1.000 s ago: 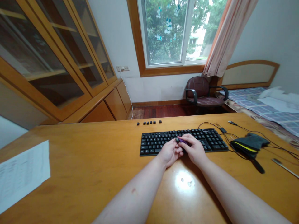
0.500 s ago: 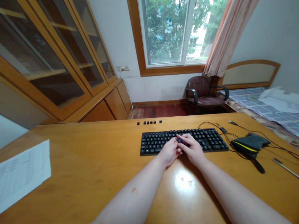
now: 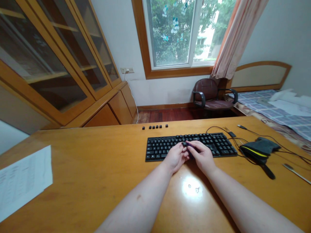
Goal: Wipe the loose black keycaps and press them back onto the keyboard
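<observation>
A black keyboard point(image 3: 157, 149) lies on the wooden desk, several keys gone from its top row. Over its front middle edge my two hands meet. My left hand point(image 3: 176, 158) is closed, with a small black keycap point(image 3: 184, 143) at its fingertips. Pinched in my right hand point(image 3: 201, 155) is a small dark purple item point(image 3: 190, 146), mostly hidden by the fingers and close against the keycap; its kind I cannot make out. Beyond the keyboard, several loose black keycaps point(image 3: 153, 127) stand in a row near the desk's far edge.
Right of the keyboard lie a dark grey pouch with a yellow stripe point(image 3: 257, 150), black cables point(image 3: 257, 133) with a USB plug, and a thin brush point(image 3: 296, 173). Printed sheets point(image 3: 26, 181) rest at the desk's left. A chair point(image 3: 209, 94) stands beyond the desk.
The keycap shows more clearly at my left fingertips. My right fingers have shifted slightly and now cover more of the purple item. The loose keycaps and keyboard stay put.
</observation>
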`<state>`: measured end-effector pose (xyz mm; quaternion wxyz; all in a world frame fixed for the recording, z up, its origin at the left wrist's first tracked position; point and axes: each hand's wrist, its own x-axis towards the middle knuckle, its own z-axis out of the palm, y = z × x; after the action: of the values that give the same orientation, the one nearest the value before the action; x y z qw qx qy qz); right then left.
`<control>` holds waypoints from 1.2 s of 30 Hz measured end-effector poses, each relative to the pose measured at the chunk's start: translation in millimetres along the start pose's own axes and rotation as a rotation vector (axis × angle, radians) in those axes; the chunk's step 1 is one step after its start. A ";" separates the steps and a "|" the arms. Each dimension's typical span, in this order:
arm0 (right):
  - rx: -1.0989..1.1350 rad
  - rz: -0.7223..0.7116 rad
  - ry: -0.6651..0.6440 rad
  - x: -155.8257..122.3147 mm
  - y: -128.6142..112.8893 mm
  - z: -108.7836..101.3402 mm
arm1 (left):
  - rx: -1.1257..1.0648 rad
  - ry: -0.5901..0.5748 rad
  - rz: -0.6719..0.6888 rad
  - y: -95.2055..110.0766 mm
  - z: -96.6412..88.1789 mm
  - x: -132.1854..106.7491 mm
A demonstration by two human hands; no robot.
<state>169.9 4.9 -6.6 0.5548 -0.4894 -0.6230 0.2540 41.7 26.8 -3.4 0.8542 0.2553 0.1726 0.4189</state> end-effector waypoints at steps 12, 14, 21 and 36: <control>-0.051 -0.122 -0.008 1.7 -2.8 -0.3 | 0.074 0.051 -0.027 -4.4 -1.8 3.6; 0.021 -0.046 0.029 0.9 0.0 2.1 | 0.110 0.031 -0.020 -5.5 -1.1 4.1; 0.097 0.064 -0.042 2.1 2.1 0.4 | 0.184 -0.021 -0.005 -6.0 -3.2 4.2; 0.140 0.050 -0.149 9.0 3.9 -6.6 | 0.189 0.001 0.001 -4.6 -2.4 1.6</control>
<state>178.3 13.0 -4.3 0.5335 -0.4447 -0.6306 0.3465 44.3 26.3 -8.1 0.8260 0.3346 0.2119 0.4011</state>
